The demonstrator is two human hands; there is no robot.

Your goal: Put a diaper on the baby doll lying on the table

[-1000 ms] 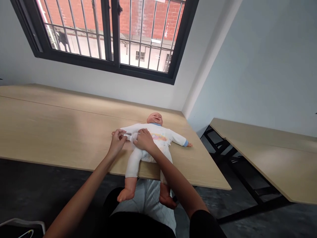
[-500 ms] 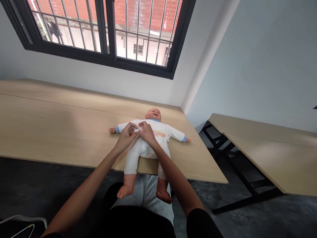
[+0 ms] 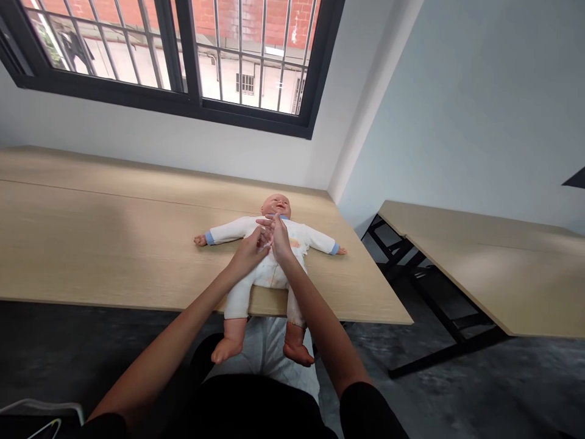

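A baby doll (image 3: 274, 277) in a white suit with blue collar and cuffs lies on its back on the wooden table (image 3: 137, 244). Its arms are spread and its bare feet hang over the front edge. Over the doll's chest, my left hand (image 3: 256, 245) has its fingers curled against my right hand. My right hand (image 3: 280, 236) meets it from the right, fingers pointing up and left. Between the hands, the fingertips overlap, and anything held there is too small to make out.
A window (image 3: 192, 97) with bars is in the wall behind the table. To the right, past a gap, stands a second wooden table (image 3: 479, 262) on black metal legs. A dark object with a pale rim (image 3: 50, 405) is at the lower left.
Both hands have shifted toward the middle of the doll's chest and now overlap. The fingers of my right hand are more stretched out. The view has also shifted slightly.
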